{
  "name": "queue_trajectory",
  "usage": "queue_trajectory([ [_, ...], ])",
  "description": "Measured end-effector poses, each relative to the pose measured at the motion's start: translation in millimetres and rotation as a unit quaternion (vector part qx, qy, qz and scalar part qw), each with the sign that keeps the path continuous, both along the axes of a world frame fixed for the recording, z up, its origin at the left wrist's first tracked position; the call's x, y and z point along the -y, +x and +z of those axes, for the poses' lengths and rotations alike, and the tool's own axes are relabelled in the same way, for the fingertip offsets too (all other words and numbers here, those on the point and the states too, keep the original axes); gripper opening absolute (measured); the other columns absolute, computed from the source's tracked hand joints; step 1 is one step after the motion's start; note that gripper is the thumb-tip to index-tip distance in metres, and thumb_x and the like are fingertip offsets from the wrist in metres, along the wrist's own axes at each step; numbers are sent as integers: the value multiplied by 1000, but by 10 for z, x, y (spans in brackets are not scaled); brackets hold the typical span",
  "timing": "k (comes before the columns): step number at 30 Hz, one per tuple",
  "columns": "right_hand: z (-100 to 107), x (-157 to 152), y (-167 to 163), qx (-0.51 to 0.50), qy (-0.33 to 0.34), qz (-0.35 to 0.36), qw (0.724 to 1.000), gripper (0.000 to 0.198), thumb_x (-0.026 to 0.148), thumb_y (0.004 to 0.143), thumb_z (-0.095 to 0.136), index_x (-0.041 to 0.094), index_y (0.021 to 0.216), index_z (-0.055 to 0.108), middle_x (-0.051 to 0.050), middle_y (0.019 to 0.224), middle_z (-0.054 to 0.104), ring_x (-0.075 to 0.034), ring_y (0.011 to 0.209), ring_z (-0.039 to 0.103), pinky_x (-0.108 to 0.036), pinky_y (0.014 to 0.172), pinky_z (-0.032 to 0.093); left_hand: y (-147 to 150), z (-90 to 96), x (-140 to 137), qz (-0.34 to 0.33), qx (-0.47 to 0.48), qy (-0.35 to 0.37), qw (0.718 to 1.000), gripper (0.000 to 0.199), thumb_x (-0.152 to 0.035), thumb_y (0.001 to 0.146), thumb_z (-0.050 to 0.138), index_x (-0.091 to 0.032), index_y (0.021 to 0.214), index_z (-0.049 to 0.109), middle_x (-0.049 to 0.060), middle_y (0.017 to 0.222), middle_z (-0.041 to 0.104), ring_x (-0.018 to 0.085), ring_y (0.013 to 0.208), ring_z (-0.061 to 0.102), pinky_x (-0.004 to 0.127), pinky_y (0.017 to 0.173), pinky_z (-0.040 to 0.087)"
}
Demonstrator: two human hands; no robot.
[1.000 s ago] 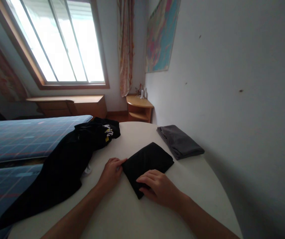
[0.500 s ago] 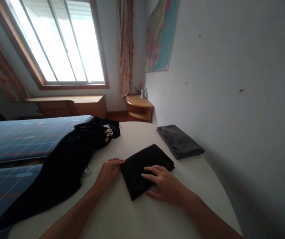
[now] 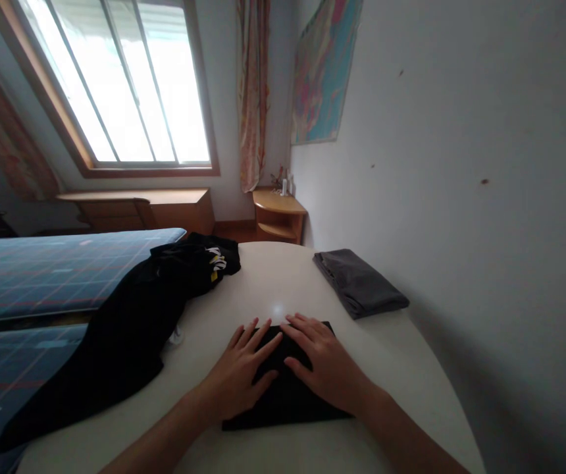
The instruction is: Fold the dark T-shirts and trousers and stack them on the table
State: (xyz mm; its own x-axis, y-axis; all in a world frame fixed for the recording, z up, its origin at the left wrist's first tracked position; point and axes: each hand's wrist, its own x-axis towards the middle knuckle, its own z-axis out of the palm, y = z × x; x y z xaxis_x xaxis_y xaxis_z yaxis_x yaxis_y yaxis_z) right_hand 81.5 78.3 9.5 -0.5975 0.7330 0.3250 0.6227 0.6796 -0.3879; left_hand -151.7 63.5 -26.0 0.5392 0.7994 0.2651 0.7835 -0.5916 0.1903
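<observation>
A folded black garment [image 3: 287, 398] lies flat on the white round table [image 3: 411, 382] in front of me, its long edge towards me. On its left part rests my left hand [image 3: 243, 365], fingers spread and stretched out. My right hand [image 3: 322, 359] lies open across the right part, its fingertips near the far edge. Both hands hide much of the cloth. Farther back on the right is a folded dark grey garment [image 3: 359, 283], which neither hand touches.
Loose black clothing [image 3: 129, 322] with a white and yellow print is heaped along the table's left side. Beyond it are blue plaid mattresses [image 3: 56, 270]. A wooden corner shelf [image 3: 280, 203] stands past the far edge, and a white wall [image 3: 485, 263] rises on the right.
The folded black garment has turned and moved closer to me. My left hand has gone from pinching its left corner to lying spread on top; my right hand has flattened farther up.
</observation>
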Motion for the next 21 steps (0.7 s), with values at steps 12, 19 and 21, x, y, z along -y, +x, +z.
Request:
queue_trajectory([
  [12,-17,-26,166,77,-91,-8,993,55,56,95,52,29,143,53,-6,153,47,-30,144,35,-57,120,19,-71,50,-20,55,-24,-43,997,59,-49,98,48,-29,152,38,12,161,29,38,147,27,63,114,29],
  [19,-205,-294,445,7,-54,-84,995,40,42,98,49,22,130,63,-12,135,63,-27,128,54,-51,113,37,103,354,290,-169,-5,-81,982,76,-45,81,73,-36,149,40,2,158,38,32,144,36,54,114,36],
  [21,-257,-347,483,-8,-48,-91,995,41,42,98,50,21,131,62,-12,135,63,-27,128,54,-50,112,38,139,302,298,-179,-21,-71,981,73,-39,85,70,-36,150,38,1,158,38,31,144,37,55,115,35],
])
